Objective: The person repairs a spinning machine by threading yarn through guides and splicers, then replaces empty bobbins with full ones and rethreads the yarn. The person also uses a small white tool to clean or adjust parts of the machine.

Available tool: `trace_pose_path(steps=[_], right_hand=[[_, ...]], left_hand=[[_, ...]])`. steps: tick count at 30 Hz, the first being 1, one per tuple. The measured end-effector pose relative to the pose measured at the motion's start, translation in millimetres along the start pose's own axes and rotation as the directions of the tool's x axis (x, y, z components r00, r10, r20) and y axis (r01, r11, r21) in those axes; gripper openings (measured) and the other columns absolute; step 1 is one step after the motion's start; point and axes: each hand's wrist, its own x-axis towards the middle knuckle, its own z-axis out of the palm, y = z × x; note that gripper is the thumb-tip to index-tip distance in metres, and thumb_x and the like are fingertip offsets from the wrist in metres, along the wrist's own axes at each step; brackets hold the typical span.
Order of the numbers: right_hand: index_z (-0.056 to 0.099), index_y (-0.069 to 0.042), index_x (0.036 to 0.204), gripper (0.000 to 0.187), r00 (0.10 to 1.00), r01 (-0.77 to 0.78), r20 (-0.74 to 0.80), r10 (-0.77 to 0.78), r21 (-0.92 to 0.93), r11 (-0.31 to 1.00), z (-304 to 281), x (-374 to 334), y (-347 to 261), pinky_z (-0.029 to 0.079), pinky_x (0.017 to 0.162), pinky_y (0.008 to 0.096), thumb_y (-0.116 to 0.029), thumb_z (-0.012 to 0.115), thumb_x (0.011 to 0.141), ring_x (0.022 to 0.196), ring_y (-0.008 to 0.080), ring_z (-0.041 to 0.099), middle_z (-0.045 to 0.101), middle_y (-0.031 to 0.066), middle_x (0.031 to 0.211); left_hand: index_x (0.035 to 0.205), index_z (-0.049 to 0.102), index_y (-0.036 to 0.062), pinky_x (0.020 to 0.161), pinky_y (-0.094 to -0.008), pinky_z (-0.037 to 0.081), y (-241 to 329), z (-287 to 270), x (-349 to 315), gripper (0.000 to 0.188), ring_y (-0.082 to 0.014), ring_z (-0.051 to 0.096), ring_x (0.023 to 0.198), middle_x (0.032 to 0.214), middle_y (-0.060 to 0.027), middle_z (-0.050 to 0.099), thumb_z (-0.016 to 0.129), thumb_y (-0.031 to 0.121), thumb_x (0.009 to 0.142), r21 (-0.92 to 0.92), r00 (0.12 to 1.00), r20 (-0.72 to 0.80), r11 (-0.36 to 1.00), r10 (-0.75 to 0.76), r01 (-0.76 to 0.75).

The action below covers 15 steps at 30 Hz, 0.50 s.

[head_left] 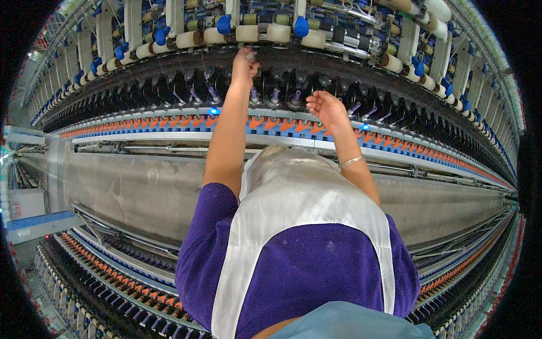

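My left hand (244, 69) reaches up to the row of cream-coloured rollers (247, 33) on a long spinning frame. Its fingers are curled together just below one roller, and a small pale blur shows at the fingertips. Lower and to the right, my right hand (328, 108) is held in front of the spindles, its fingers bent in toward the thumb. Whatever either hand pinches is too fine to make out. Close to the right hand's fingertips stands a spindle with a purple tube (297, 97); another purple tube (275, 94) stands between the two hands.
Blue knobs (224, 24) stick out above the rollers. A rail of orange pieces (288, 124) runs in front of the spindles, with a small blue light (213, 111) beside it. Behind me, across the grey floor (141, 181), stands a second machine with orange pieces (107, 265).
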Motion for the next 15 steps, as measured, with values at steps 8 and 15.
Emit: trace_pose_path(steps=[8, 15], right_hand=[[0.057, -0.003, 0.093, 0.017, 0.994, -0.017, -0.108, 0.019, 0.017, 1.000, -3.0, -9.6, 6.5, 0.050, 0.069, 0.0326, -0.017, 0.047, 0.093, 0.076, 0.0217, 0.065, 0.066, 0.0134, 0.087], [0.059, -0.003, 0.093, 0.015, 0.992, 0.028, -0.124, -0.025, 0.022, 0.999, -8.9, 0.2, -3.8, 0.050, 0.067, 0.0318, -0.016, 0.052, 0.090, 0.075, 0.0201, 0.063, 0.066, 0.0121, 0.086]], left_hand=[[0.081, 0.050, 0.0041, 0.047, -0.0280, 0.029, -26.9, -10.7, 16.4, 0.021, -0.0137, 0.038, 0.053, 0.063, -0.0020, 0.037, 0.051, 0.019, 0.096, -0.027, 0.946, 0.049, 0.948, 0.319, -0.318], [0.106, 0.056, -0.0036, 0.042, -0.0232, 0.025, -25.6, -17.1, -9.1, 0.024, -0.0090, 0.035, 0.047, 0.061, 0.0007, 0.036, 0.043, 0.012, 0.095, 0.284, 0.962, -0.050, 0.927, 0.270, -0.245]])
